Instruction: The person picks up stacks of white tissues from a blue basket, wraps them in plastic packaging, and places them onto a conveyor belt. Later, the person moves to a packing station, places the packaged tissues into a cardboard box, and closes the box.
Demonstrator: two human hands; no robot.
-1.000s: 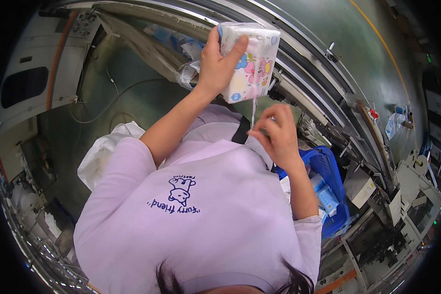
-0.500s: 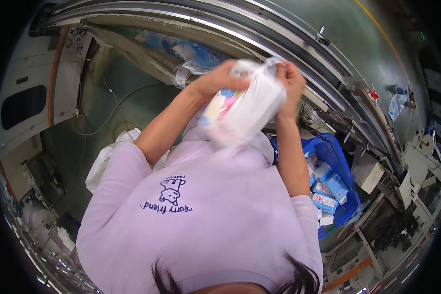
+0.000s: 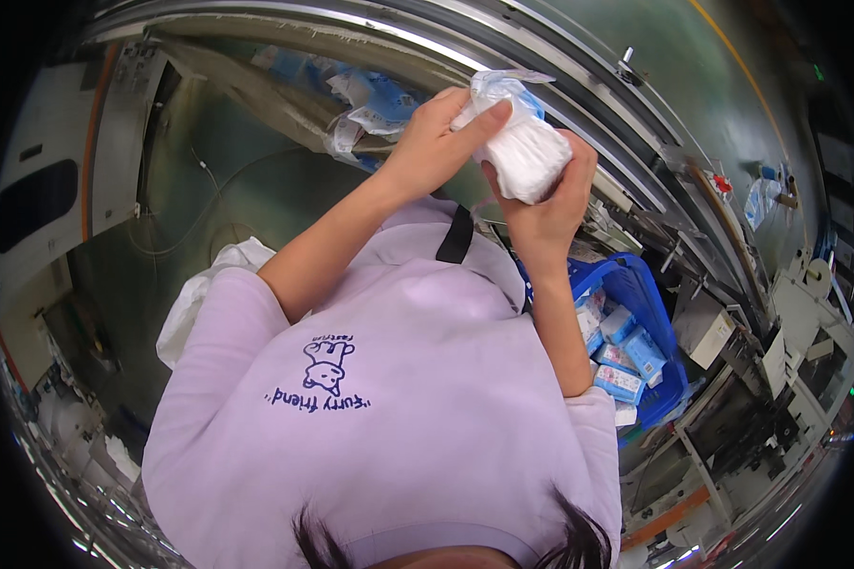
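Observation:
Between my two hands, over the long metal rails, is a white stack of what look like tissues (image 3: 527,159). A crinkled plastic wrapper (image 3: 505,87), clear with some blue, sits round its far end. My left hand (image 3: 438,140) is closed on the wrapped end, thumb across the top. Cupped round the near right end of the white stack is my right hand (image 3: 552,207), its thumb on the near side and fingers on the far side. The stack's underside is hidden.
At my right stands a blue plastic basket (image 3: 647,284) with several small blue and white packs (image 3: 626,356). Torn blue and white plastic film (image 3: 375,109) lies in a beige cloth sling (image 3: 256,90) beyond my left arm. Metal rails (image 3: 579,85) cross ahead; a white bag (image 3: 199,303) is left.
The colourfully printed pack has been turned and its white contents now show. My right hand has shifted from the pack's far plastic end to its near right end.

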